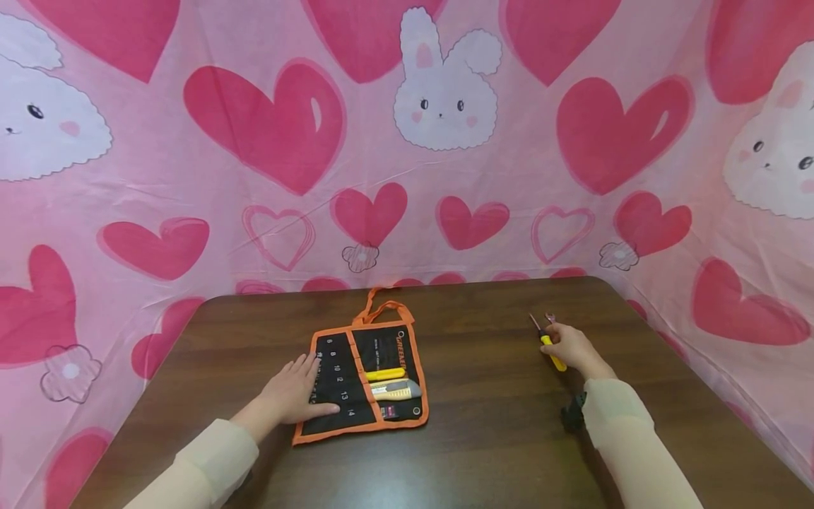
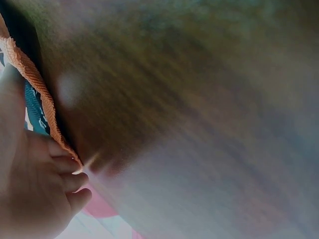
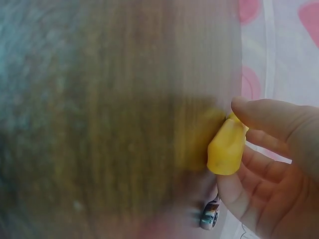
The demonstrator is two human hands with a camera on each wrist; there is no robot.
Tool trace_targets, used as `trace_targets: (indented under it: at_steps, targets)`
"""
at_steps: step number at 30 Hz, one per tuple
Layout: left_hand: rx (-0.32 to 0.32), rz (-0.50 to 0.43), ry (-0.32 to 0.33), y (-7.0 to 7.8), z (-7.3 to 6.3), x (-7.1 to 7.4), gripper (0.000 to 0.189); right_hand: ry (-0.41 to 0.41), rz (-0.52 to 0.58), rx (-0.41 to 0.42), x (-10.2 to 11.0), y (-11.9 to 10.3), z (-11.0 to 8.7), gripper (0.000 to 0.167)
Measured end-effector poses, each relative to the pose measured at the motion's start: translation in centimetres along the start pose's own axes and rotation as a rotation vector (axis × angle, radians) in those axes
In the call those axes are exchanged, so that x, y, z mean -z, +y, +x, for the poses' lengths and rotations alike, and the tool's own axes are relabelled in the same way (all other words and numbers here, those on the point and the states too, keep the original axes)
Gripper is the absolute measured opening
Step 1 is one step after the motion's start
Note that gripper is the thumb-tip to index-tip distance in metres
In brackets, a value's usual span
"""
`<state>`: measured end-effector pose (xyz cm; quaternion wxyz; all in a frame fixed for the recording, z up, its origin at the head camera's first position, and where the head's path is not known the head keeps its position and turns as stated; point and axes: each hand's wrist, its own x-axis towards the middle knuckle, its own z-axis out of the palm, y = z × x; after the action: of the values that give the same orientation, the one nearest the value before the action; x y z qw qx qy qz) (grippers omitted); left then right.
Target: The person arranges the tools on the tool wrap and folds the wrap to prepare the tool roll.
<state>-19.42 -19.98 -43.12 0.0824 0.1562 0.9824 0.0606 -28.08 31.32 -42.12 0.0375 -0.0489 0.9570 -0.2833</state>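
Observation:
On the left half of the table lies a black tool pouch point(image 1: 337, 418) with orange edging and white size numbers. My left hand point(image 1: 289, 394) rests flat on its left side, fingers spread and thumb over the lower numbers. A yellow handle point(image 1: 386, 374) and a utility knife point(image 1: 393, 389) sit in the pouch's right-hand slots. Over at the right, my right hand point(image 1: 571, 349) pinches a screwdriver point(image 1: 557, 361) by its yellow and black handle, with the shaft pointing away. Close by the fingertips is a small metal wrench point(image 3: 210, 215), partly hidden by the hand in the head view.
Orange straps point(image 1: 381, 309) extend from the pouch's far edge. A dark brown wooden table point(image 1: 470, 438) carries everything. Pink cloth point(image 1: 439, 170) with hearts and rabbits hangs behind the table and along its sides. Something dark point(image 1: 574, 412) is at the right wrist.

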Motion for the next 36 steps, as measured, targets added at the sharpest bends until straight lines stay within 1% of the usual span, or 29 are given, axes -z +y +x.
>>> trace_targets:
  at_steps: [7,13,18,20,23,27,30,36]
  targets:
    - [0.005,-0.003,-0.003,-0.1,0.2,-0.1,0.106,-0.019,-0.017,-0.008,0.1,-0.1,0.0,0.04]
    - [0.005,0.003,-0.005,-0.1,0.2,-0.1,0.105,-0.013,-0.044,-0.003,0.2,-0.2,0.0,0.032]
    - [-0.002,0.004,-0.003,-0.1,0.1,0.0,0.105,-0.013,-0.038,-0.012,0.3,-0.3,-0.1,0.03]
    - [-0.005,0.006,-0.001,-0.1,0.1,-0.1,0.105,-0.008,-0.027,-0.014,0.3,-0.3,0.0,0.03]
    - [-0.001,0.018,-0.002,-0.2,0.1,-0.1,0.105,0.002,-0.02,0.008,0.3,-0.3,0.1,0.03]
    - [-0.001,0.011,0.0,-0.2,0.1,-0.1,0.105,0.015,-0.011,0.036,0.4,-0.5,0.4,0.032]
    - [-0.002,0.0,0.002,-0.2,0.0,-0.1,0.105,0.014,0.013,0.032,0.5,-1.0,0.6,0.035]
    - [-0.004,0.008,0.001,-0.2,-0.1,-0.1,0.105,0.026,0.038,0.034,0.8,-2.4,0.8,0.038]
